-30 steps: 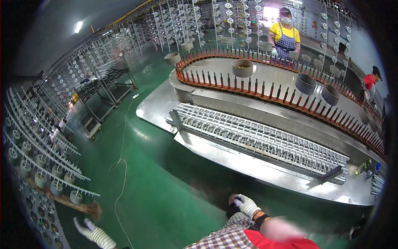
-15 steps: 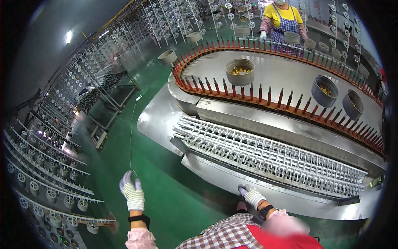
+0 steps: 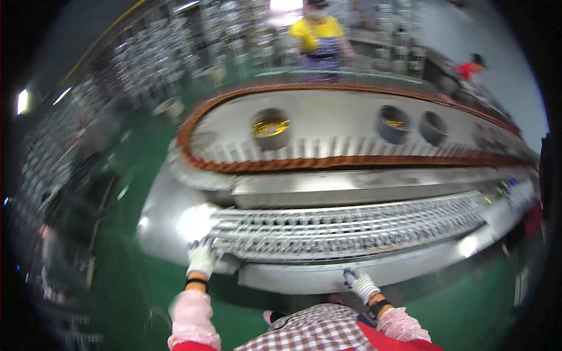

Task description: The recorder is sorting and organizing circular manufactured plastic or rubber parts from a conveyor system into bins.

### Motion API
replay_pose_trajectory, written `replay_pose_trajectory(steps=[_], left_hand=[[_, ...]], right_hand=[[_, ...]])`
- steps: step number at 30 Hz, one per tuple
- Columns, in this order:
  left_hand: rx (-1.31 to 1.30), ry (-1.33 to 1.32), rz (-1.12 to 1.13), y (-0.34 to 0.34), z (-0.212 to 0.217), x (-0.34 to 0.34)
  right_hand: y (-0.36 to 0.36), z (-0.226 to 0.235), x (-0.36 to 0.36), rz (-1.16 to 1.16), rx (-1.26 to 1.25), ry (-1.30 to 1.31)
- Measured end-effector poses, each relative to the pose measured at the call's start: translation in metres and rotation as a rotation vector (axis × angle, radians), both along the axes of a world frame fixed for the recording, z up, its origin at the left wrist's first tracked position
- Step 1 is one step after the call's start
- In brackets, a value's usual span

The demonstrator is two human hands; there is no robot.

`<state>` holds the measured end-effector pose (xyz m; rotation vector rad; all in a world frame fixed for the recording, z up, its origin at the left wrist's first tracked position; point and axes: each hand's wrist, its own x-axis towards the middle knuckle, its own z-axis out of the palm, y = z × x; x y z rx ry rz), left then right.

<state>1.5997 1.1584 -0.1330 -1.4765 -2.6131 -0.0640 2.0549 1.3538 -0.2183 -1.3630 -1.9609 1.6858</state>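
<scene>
Both my hands wear pale striped gloves with greyish-purple fingertips. My left hand (image 3: 202,257) reaches to the left end of a stack of silvery metal racks (image 3: 328,231), with its fingers apart. Motion blur hides whether it touches the rack ends; nothing shows in its grasp. My right hand (image 3: 361,284) hovers by the front edge of the steel ledge (image 3: 293,279), its fingers loosely bent and nothing visible in them. The racks lie lengthwise on the steel stand, in several rows.
Behind the racks runs an oval steel table (image 3: 333,114) rimmed by a reddish-brown track (image 3: 281,164) of blurred upright pins. Round tubs (image 3: 270,140) on it hold gold-coloured pieces. A person in yellow (image 3: 319,41) stands beyond, another in red (image 3: 468,71) farther right. Hanging racks blur at left.
My left hand has moved from over the green floor to the left end of the racks. The view has swung right and blurred; my right hand remains by the ledge.
</scene>
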Motion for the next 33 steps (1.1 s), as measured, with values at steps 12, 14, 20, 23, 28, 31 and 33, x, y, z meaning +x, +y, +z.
replay_pose_trajectory(steps=[12, 14, 20, 23, 28, 31, 33], left_hand=[[-0.143, -0.289, -0.168, 0.062, -0.076, -0.051], [-0.260, -0.216, -0.122, 0.074, -0.072, -0.050], [-0.220, -0.134, -0.090, 0.072, -0.086, -0.072], [-0.082, 0.059, -0.361, 0.070, 0.021, -0.027], [0.028, -0.297, -0.411, 0.041, 0.175, 0.031], [-0.108, -0.275, -0.397, 0.026, 0.188, 0.036], [0.086, -0.118, -0.578, 0.015, 0.195, 0.062]], right_hand=[[-0.135, 0.034, 0.030, -0.530, -0.070, -0.221], [-0.135, 0.034, 0.023, -0.568, -0.106, -0.198], [-0.087, 0.035, 0.002, -0.450, 0.038, -0.088], [-0.056, 0.042, -0.004, -0.565, -0.134, 0.041], [0.024, 0.038, -0.029, -0.909, -0.477, 0.686], [0.080, 0.014, -0.003, -0.913, -0.633, 1.593], [0.111, 0.018, 0.009, -0.967, -0.553, 1.784]])
